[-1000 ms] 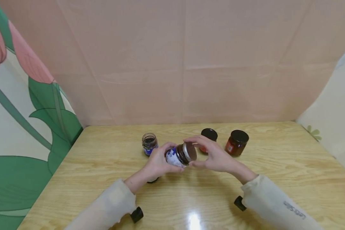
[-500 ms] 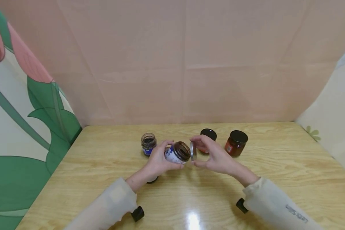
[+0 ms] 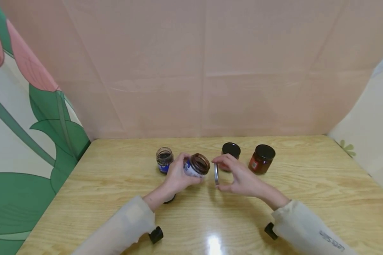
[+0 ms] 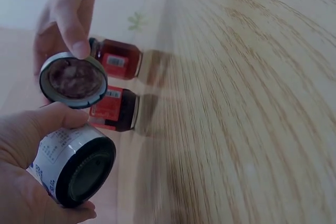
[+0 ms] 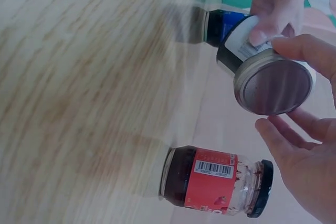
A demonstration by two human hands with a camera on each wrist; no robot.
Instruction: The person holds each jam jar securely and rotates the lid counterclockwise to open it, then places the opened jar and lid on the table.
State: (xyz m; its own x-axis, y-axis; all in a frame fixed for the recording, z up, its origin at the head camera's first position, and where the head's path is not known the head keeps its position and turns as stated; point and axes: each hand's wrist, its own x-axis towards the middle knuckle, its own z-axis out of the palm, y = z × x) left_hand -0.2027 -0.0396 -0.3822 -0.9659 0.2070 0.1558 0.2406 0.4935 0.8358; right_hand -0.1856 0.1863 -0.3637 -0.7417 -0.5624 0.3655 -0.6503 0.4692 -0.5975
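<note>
My left hand (image 3: 176, 178) grips a dark glass jar (image 3: 193, 170) with a white and blue label, its uncovered mouth tilted to the right. My right hand (image 3: 244, 178) pinches a round metal lid (image 3: 216, 174) by its rim, fingers at the top and thumb below. In the head view a small gap separates lid and jar mouth. The lid's inner side (image 4: 76, 80) shows in the left wrist view, with dark reddish smears or reflections. Its brown outer face (image 5: 278, 86) fills the space between my fingers in the right wrist view.
Behind my left hand stands an open jar (image 3: 164, 160) with a blue label. Two red-label jars with black lids, one nearer (image 3: 231, 148) and one farther right (image 3: 262, 159), stand beyond my right hand. A dark object (image 3: 170, 199) is mostly hidden under my left wrist.
The lid has come off the jar's mouth in my right hand and moved slightly right and down. The jar's mouth now shows, and the jar has tilted more upright.
</note>
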